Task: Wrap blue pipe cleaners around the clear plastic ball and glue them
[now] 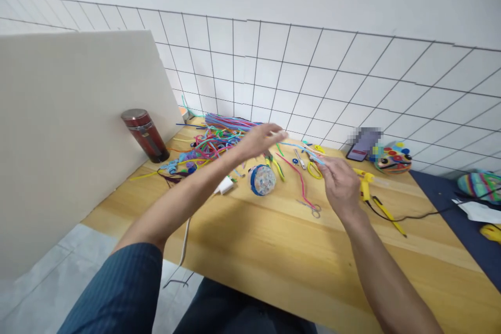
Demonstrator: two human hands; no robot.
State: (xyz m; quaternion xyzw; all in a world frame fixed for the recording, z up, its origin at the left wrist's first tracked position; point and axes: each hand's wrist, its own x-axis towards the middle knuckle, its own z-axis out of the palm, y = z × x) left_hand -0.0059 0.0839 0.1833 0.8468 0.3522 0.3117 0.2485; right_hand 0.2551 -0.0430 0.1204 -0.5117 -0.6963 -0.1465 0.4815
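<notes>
Lowest in the frame, a blue striped sleeve (117, 292) at lower left and a bare forearm at lower right, both over the wooden table (274, 266)

Mid-frame, right of centre: right hand (341, 185), fingers curled, pinching one end of a light blue pipe cleaner (299, 147) between thumb and fingertips. Just right of it, a yellow glue gun (367, 183) with a black cord trailing toward the right edge. Below and left of that hand, small scissors (315, 210) lying flat beside a pink pipe cleaner (298, 177)

Centre: a round blue-rimmed tub of beads (262, 179) on the table, a white block (224, 185) to its left

Slightly higher, centre: left hand (260, 140), blurred, fingers stretched out and loosely closed on the other end of the light blue pipe cleaner, held above the table between both hands

Behind it, upper centre-left: a tangled heap of coloured pipe cleaners (213, 138) against the tiled wall (313, 73). Left, a dark red flask (145, 134) tilted against a white board (70, 130)

Right, farther back: a phone (363, 145) and a multicoloured button-covered craft piece (392, 158)
</notes>
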